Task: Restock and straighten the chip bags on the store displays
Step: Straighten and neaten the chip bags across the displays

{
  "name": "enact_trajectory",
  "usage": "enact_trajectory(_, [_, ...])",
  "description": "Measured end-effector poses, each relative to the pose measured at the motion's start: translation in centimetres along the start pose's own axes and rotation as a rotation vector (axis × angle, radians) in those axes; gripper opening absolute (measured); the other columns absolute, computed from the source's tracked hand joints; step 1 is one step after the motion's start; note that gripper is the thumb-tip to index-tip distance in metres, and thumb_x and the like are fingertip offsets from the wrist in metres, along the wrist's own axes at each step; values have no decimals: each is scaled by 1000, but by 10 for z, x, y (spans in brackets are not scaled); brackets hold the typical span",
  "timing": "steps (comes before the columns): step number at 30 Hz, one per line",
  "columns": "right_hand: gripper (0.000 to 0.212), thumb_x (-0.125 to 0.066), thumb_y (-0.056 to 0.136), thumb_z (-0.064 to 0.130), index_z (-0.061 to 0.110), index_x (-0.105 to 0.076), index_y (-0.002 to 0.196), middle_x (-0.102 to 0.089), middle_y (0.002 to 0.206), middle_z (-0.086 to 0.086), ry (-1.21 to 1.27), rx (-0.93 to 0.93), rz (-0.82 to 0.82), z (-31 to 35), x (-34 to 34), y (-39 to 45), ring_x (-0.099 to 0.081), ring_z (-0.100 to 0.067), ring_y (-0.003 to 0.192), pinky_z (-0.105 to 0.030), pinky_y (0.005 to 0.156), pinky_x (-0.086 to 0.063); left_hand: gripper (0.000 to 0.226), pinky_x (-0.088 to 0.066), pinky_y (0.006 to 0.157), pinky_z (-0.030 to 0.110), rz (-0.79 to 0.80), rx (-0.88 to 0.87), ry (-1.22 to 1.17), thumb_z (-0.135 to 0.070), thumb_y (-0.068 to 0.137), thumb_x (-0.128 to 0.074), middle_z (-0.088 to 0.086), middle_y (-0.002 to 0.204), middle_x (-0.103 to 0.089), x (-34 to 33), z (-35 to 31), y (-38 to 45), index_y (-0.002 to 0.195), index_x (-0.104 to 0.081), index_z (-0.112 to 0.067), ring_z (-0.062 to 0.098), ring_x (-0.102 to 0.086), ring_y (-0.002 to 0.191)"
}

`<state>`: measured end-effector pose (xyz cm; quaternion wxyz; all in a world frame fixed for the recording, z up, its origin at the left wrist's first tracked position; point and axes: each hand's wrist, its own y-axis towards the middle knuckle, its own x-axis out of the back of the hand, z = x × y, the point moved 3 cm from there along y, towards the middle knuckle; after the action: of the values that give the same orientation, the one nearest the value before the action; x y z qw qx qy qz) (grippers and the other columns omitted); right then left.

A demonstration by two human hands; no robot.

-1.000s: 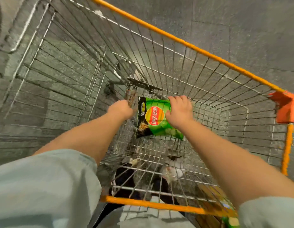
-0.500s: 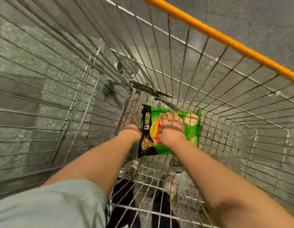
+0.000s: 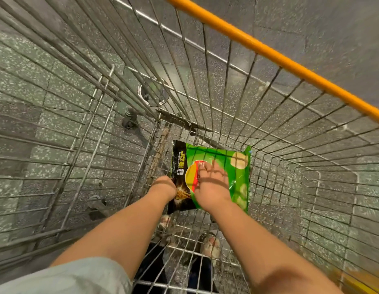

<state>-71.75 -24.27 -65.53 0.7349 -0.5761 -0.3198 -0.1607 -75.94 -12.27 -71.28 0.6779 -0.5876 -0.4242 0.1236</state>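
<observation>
Both arms reach forward and down into a wire shopping cart [image 3: 237, 107], forearms bare and nearly straight, with a pale sleeve [image 3: 74, 276] covering the left upper arm. The right hand [image 3: 212, 183] lies palm-down on the face of a green chip bag [image 3: 233, 177], fingers spread flat and extended toward the far end of the cart; it presses on the bag and does not curl around it. The left hand [image 3: 164, 187] sits at the bag's near left corner, over the black strip along the bag's left edge. Its fingers bend downward out of sight, so whether they pinch the bag cannot be determined. The bag lies flat on the cart's wire floor, close to the far left corner of the basket, with its long side running away from the person. It sits directly under the right hand and just right of the left hand. An orange rail [image 3: 280, 58] caps the cart's right wall. A speckled floor [image 3: 46, 128] shows through the wire mesh.
</observation>
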Motion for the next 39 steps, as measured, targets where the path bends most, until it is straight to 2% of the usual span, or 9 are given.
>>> enact_trajectory(5, [60,-46,93,27,16,-22,147,-20,155,-11,-47,-10,-119,1,14,-25,-10,-27,145,-44,117,-9,32,-46,93,40,-46,-123,13,-11,92,-45,16,125,-56,14,1,-29,123,-48,-4,33,-55,115])
enact_trajectory(10, [61,-49,92,27,15,-23,146,-30,147,-9,-72,-16,-213,1,38,-64,-21,-27,138,-42,115,-14,23,-47,87,37,-146,-265,48,-11,91,-44,12,116,-63,36,-16,-80,111,-56,-9,31,-59,108])
enact_trajectory(13, [64,-51,92,27,14,-20,146,-25,149,-9,-55,-68,-271,-7,55,-88,-18,-27,140,-38,116,-10,22,-48,87,37,-144,-368,87,-17,93,-44,10,113,-63,44,-33,-117,110,-56,-10,30,-60,107])
enact_trajectory(17, [76,-51,91,24,16,-5,151,-8,158,-10,-31,-140,-280,-20,75,-112,-3,-27,146,-39,117,-5,24,-49,91,40,-154,-507,192,-11,90,-45,10,114,-62,55,-64,-162,111,-56,-9,31,-58,110])
enact_trajectory(24, [72,-47,92,13,22,-7,151,-12,157,-9,-5,-150,-407,-41,112,-150,-6,-28,145,-40,117,-7,26,-48,84,38,-312,-605,685,-13,91,-53,11,117,-61,71,-98,-220,116,-56,-7,30,-58,109])
enact_trajectory(29, [75,-48,90,9,22,-7,151,-5,157,-12,-33,-123,-412,-46,123,-176,-1,-30,145,-41,118,-6,30,-46,86,36,-418,-631,882,-18,90,-55,8,120,-61,88,-95,-246,119,-57,-12,29,-58,112])
enact_trajectory(34, [64,-47,95,20,22,-15,150,-7,157,-11,-55,-72,-458,-46,136,-198,-2,-30,145,-42,117,-6,28,-44,88,40,-527,-697,1081,-20,91,-53,8,117,-61,106,-90,-277,118,-56,-12,30,-57,110])
enact_trajectory(39, [40,-37,101,28,23,-38,141,-31,150,-1,58,-63,-566,-50,145,-228,-14,-23,142,-38,114,-11,30,-44,85,37,-639,-784,1161,-23,92,-53,6,118,-60,126,-96,-309,121,-55,-15,28,-56,110])
